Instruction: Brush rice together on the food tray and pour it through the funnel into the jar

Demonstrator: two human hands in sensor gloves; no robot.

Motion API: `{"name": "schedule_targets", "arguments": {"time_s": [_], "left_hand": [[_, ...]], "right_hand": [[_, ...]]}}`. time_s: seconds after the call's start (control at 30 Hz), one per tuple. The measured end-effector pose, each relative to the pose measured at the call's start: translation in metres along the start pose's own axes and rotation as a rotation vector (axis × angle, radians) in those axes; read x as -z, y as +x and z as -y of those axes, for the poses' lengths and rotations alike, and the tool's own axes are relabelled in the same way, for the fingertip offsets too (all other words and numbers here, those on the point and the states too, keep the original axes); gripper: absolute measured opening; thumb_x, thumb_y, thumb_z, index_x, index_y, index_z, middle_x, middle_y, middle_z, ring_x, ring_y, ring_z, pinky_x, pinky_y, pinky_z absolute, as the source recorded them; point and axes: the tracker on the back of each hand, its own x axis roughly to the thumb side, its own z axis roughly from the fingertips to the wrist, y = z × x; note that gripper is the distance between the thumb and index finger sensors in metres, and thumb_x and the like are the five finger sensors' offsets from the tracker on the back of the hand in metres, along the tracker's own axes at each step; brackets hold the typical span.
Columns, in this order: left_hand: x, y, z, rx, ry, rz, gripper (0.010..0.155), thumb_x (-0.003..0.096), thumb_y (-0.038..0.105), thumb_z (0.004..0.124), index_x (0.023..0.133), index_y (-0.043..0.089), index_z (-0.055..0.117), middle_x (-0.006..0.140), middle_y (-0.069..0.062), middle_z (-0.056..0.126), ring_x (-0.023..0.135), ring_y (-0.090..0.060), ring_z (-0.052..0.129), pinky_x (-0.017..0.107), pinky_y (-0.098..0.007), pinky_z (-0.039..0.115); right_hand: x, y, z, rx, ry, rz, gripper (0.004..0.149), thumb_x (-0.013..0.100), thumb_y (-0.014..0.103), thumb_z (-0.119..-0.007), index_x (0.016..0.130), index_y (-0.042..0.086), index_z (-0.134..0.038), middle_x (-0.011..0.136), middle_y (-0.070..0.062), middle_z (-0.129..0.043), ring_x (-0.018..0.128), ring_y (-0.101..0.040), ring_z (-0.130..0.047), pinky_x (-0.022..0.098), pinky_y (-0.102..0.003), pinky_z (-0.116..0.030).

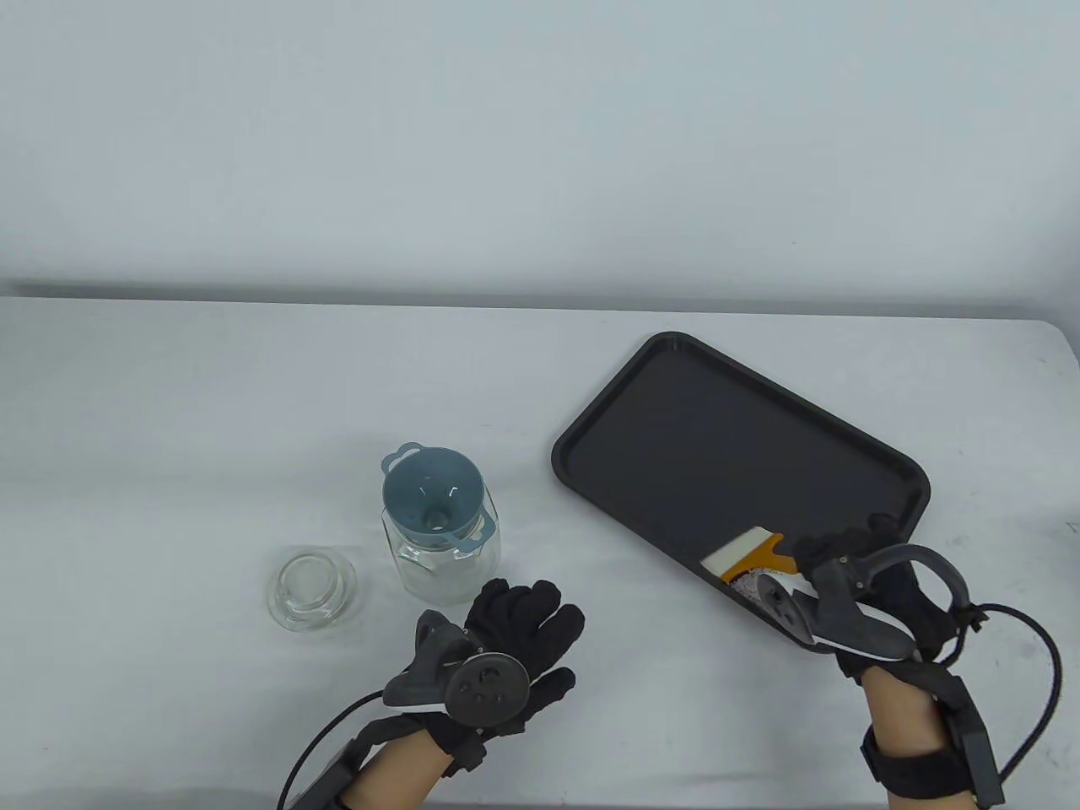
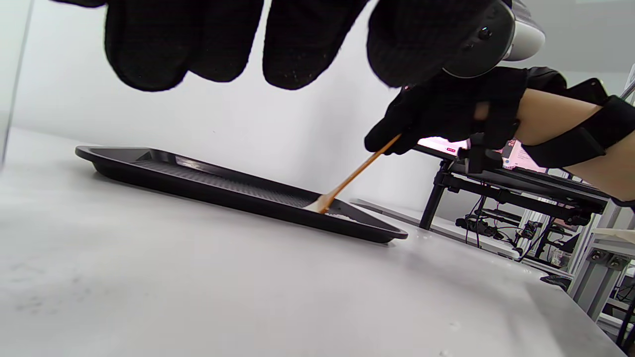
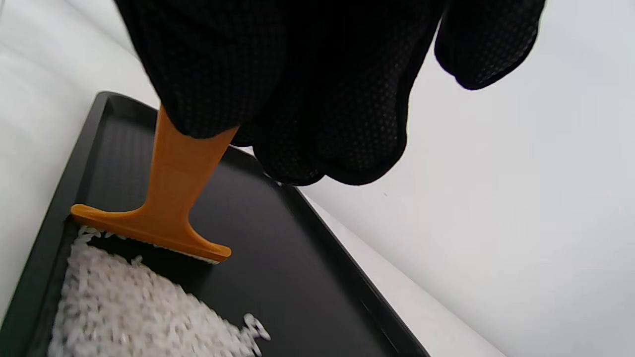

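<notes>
A black food tray [image 1: 675, 422] lies on the right of the table. My right hand [image 1: 844, 553] grips the orange handle of a brush [image 1: 755, 553] whose white bristles stand on the tray's near corner. The brush [image 3: 171, 198] stands against a heap of white rice [image 3: 129, 307] gathered in that corner, and the rice [image 1: 751, 584] shows little from above. A glass jar [image 1: 443, 557] with a blue funnel [image 1: 434, 498] seated in its mouth stands left of the tray. My left hand [image 1: 523, 629] lies open on the table just in front of the jar, fingers straight.
The jar's glass lid [image 1: 310, 588] lies left of the jar. A cable [image 1: 1042, 675] runs from my right wrist over the table at the right. In the left wrist view the tray [image 2: 223, 186] lies flat, with desks and equipment beyond the table's edge.
</notes>
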Motion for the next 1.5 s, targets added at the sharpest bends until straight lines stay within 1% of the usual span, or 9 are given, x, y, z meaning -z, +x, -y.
{"name": "schedule_targets", "arguments": {"time_s": [0.13,0.4,0.57,0.63,0.73,1.03,1.2,1.37,1.5], "left_hand": [[0.0,0.0,0.0,-0.001,-0.003,-0.003,0.068,0.0539,0.042,0.067,0.11,0.004,0.059,0.107,-0.039,0.057,0.088,-0.067,0.067,0.065,-0.08,0.043],[0.0,-0.001,-0.001,-0.005,0.003,-0.002,0.068,0.0539,0.042,0.067,0.11,0.004,0.059,0.107,-0.04,0.057,0.088,-0.067,0.067,0.065,-0.08,0.043],[0.0,-0.001,-0.001,-0.005,0.004,0.0,0.068,0.0538,0.042,0.067,0.11,0.004,0.059,0.107,-0.039,0.058,0.088,-0.067,0.067,0.065,-0.08,0.043],[0.0,-0.001,-0.001,-0.005,0.003,0.0,0.068,0.0538,0.042,0.067,0.11,0.004,0.059,0.107,-0.039,0.057,0.088,-0.067,0.067,0.065,-0.08,0.043],[0.0,-0.001,0.0,-0.006,0.002,0.0,0.068,0.0538,0.042,0.067,0.11,0.004,0.059,0.107,-0.04,0.057,0.088,-0.068,0.067,0.065,-0.08,0.043],[0.0,-0.001,0.0,-0.006,-0.005,-0.005,0.068,0.054,0.042,0.067,0.11,0.004,0.059,0.107,-0.039,0.058,0.088,-0.067,0.067,0.065,-0.08,0.043],[0.0,-0.002,0.0,-0.006,-0.005,-0.009,0.067,0.0543,0.04,0.065,0.11,0.004,0.059,0.107,-0.038,0.058,0.088,-0.067,0.067,0.065,-0.08,0.043],[0.0,-0.002,0.0,-0.006,-0.005,-0.009,0.067,0.0542,0.041,0.066,0.11,0.004,0.059,0.107,-0.038,0.058,0.088,-0.067,0.067,0.065,-0.08,0.043],[0.0,-0.002,0.0,-0.009,-0.003,-0.01,0.067,0.0542,0.041,0.066,0.11,0.004,0.059,0.107,-0.039,0.057,0.088,-0.067,0.067,0.065,-0.08,0.043]], "right_hand": [[-0.012,-0.023,0.001,0.049,0.108,-0.082,0.038,0.039,0.032,-0.083,0.077,0.027,-0.087,0.069,0.006,-0.096,0.061,-0.02,-0.099,0.062,-0.059,-0.063],[-0.006,-0.033,0.004,0.078,-0.108,-0.309,0.038,0.041,0.03,-0.082,0.078,0.02,-0.087,0.067,0.001,-0.097,0.055,-0.023,-0.1,0.059,-0.06,-0.064],[0.008,-0.021,-0.025,-0.03,0.033,-0.405,0.039,0.043,0.031,-0.081,0.078,0.017,-0.088,0.065,0.0,-0.098,0.051,-0.023,-0.101,0.057,-0.059,-0.066],[0.01,-0.014,-0.037,-0.001,0.123,-0.38,0.04,0.043,0.035,-0.081,0.078,0.016,-0.088,0.064,0.0,-0.097,0.051,-0.023,-0.1,0.057,-0.059,-0.066],[0.009,-0.005,-0.043,0.077,0.128,-0.302,0.044,0.044,0.039,-0.08,0.078,0.012,-0.088,0.062,-0.001,-0.097,0.05,-0.024,-0.099,0.058,-0.06,-0.064],[-0.004,0.005,-0.018,0.007,0.229,-0.209,0.042,0.042,0.036,-0.081,0.078,0.015,-0.088,0.061,0.001,-0.096,0.053,-0.024,-0.097,0.06,-0.06,-0.063],[-0.012,-0.006,-0.006,0.018,0.159,-0.31,0.041,0.043,0.037,-0.08,0.078,0.017,-0.088,0.063,0.002,-0.094,0.054,-0.024,-0.097,0.06,-0.061,-0.062],[-0.013,-0.012,-0.009,0.042,-0.053,-0.403,0.041,0.044,0.036,-0.079,0.078,0.016,-0.088,0.064,0.0,-0.094,0.052,-0.024,-0.097,0.059,-0.061,-0.063],[-0.012,-0.012,-0.014,0.355,-0.205,-0.361,0.043,0.046,0.037,-0.074,0.078,0.012,-0.087,0.06,0.001,-0.095,0.046,-0.022,-0.098,0.056,-0.059,-0.066]]}}
